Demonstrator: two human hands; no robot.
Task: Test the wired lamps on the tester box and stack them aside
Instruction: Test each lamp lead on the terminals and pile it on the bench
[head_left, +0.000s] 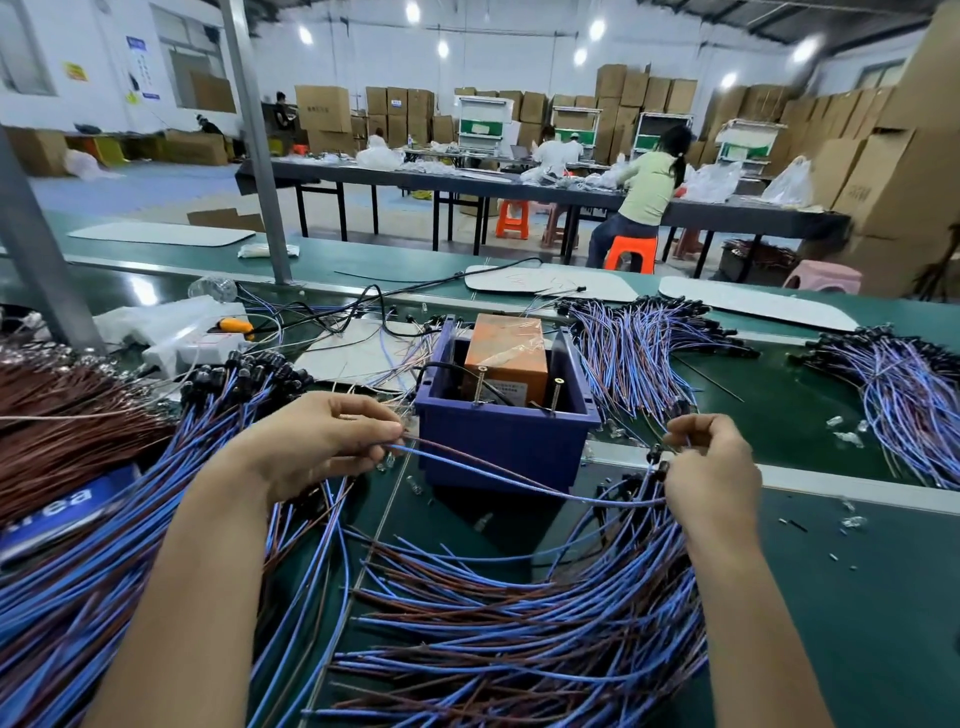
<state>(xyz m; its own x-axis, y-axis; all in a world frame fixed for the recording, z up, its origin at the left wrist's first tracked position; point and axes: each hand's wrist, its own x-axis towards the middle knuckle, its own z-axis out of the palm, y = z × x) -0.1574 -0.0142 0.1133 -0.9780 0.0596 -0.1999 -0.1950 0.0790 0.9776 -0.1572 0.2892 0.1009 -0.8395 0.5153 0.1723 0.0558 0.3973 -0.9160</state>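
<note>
Nearest the lens, a loose heap of blue and brown insulated wires (509, 623) lies on the dark green bench surface (857, 597).

Far left sits a dense bundle of brown wires (67, 415). Beside it is a stack of blue-wired lamps with black cylindrical heads (228, 374), laid heads together.

Next, the left hand (322, 441) has its fingers curled, thumb and forefinger pinching the free ends of one blue-and-brown wired lamp (493, 475). The lead runs in front of the dark blue plastic tester box (498, 452), apart from it.

This tester box stands at centre. It holds an orange taped block (506, 353) and two upright threaded metal screws (480, 384), judged to be the test contacts. No lead touches either.

Further along, the right hand (711, 467) has its fingers curled and grips the lamp end of the same lead. Small black heads show at its fingertips; which one belongs to this lamp cannot be told.

On the right, two further fans of blue-wired lamps (639, 353) lie beyond the box. A few clear loose bulbs (844, 434) lie on the bench.

Assessment: one lamp is picked out and not yet tested. The two free ends should be split so that one meets each screw, without bridging them. The head is best held clear of the heap and turned upward, so that any glow reads plainly. Slack lead should stay off the box rim, lest it drag neighbouring wires. Which pile receives tested units cannot be told.
</note>
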